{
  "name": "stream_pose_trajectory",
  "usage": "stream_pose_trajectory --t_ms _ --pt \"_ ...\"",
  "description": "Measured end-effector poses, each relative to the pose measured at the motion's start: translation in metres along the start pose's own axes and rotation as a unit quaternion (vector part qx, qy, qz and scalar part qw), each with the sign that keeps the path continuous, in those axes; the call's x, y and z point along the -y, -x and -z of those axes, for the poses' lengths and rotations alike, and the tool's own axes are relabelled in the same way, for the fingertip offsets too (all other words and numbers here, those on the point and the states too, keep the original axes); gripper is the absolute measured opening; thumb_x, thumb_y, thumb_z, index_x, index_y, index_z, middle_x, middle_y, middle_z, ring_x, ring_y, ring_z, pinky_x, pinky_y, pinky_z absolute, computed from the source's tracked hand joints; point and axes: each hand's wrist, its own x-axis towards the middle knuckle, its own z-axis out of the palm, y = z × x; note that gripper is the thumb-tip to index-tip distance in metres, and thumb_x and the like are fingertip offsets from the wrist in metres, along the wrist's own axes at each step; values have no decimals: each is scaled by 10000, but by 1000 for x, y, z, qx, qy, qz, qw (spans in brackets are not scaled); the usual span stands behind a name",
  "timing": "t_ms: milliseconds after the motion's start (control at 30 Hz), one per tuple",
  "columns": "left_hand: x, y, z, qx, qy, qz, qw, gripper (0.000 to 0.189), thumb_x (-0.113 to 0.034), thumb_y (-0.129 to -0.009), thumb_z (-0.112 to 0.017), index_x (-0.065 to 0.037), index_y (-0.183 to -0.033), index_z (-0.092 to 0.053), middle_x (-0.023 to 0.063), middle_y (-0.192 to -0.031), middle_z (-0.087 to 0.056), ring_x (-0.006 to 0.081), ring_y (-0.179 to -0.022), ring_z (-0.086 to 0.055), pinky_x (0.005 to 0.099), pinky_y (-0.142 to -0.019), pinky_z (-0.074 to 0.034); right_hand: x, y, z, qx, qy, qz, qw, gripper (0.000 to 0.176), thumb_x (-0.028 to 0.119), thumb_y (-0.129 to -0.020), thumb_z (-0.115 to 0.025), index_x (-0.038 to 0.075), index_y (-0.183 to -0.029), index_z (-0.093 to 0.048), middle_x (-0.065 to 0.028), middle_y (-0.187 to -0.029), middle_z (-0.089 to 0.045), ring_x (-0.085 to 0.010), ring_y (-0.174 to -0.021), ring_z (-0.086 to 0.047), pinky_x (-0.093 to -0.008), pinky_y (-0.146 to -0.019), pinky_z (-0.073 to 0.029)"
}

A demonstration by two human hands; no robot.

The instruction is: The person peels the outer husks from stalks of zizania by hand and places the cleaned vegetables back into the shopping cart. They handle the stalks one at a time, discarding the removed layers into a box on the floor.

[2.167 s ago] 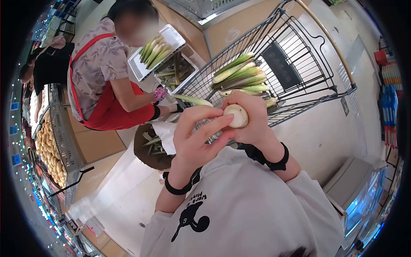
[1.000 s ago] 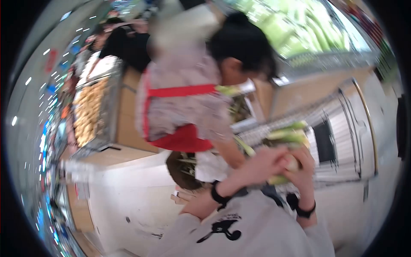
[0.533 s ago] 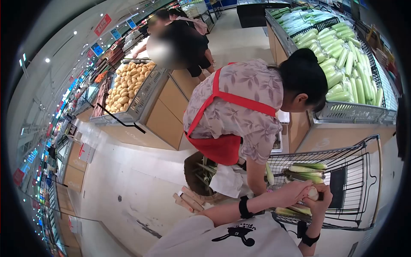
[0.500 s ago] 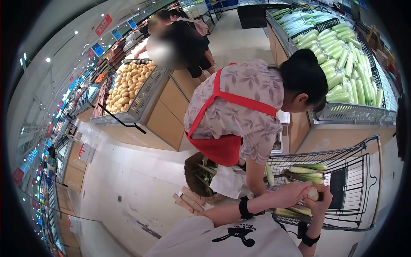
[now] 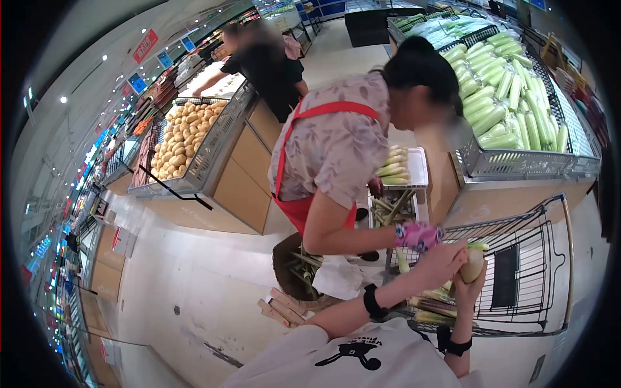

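Note:
My left hand [image 5: 443,264] reaches in from the left, its fingers closed against the upper side of a pale green, rounded vegetable [image 5: 474,265]. From below, my right hand [image 5: 468,291] wraps round the same vegetable. Both hands are above a wire shopping cart [image 5: 561,258], in which long pale green stalks [image 5: 430,309] lie, partly hidden by my arm. A co-worker in a red apron leans over the cart's left side, one arm with a patterned cuff [image 5: 419,237] stretched out beside my left hand.
A round bin [image 5: 279,262] of trimmings stands left of the cart, beside cardboard pieces [image 5: 278,309] on the floor. White trays [image 5: 418,158] of stalks lie behind. Potatoes [image 5: 187,139] fill a left stand, bagged green vegetables [image 5: 511,97] a right one. Another person stands behind.
My hands have moved up a little, and more of the vegetable shows. The co-worker has risen and shifted left, lifting the arm from the cart. The person behind has moved.

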Motion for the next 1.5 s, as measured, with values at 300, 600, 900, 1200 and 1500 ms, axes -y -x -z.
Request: stream_pose_trajectory --t_ms 300,600,900,1200,1500 --pt "-11 -5 16 77 -22 6 997 207 -245 -881 -400 -39 -862 -394 197 -705 -498 402 -699 -502 426 -593 -382 22 -4 1 70 30 21 997 500 119 -546 -698 -12 -985 -498 -107 -883 -567 -185 -780 -550 -311 -697 -442" --pt "0 1 8 80 -59 -5 995 145 -126 -801 -462 -22 -859 -380 199 -689 -502 414 -664 -494 420 -570 -402 10 2 4 145 -43 -150 977 428 87 -549 -646 14 -960 -549 -49 -810 -568 -150 -718 -569 -283 -661 -469" --pt "6 -3 2 -47 98 34 993 198 -116 -835 -478 -8 -1001 -491 120 -796 -559 258 -708 -563 341 -637 -439 35 -18 11 232 -115 -102 960 388 148 -667 -670 -1 -998 -533 -14 -758 -559 -84 -607 -528 -230 -555 -436" --pt "7 -4 1 -156 -140 -229 950 300 4 -640 -697 -37 -931 -641 67 -905 -599 209 -823 -555 284 -710 -452 51 -17 11 193 -44 -131 971 502 211 -682 -702 -6 -1095 -517 -70 -857 -592 -116 -751 -549 -260 -698 -448" --pt "5 -3 5 -173 -142 -310 924 200 51 -624 -696 -24 -800 -639 78 -819 -593 207 -715 -567 276 -613 -457 31 -10 15 278 -191 -169 926 561 339 -716 -683 -31 -1096 -499 -63 -936 -571 -118 -841 -515 -265 -757 -427"
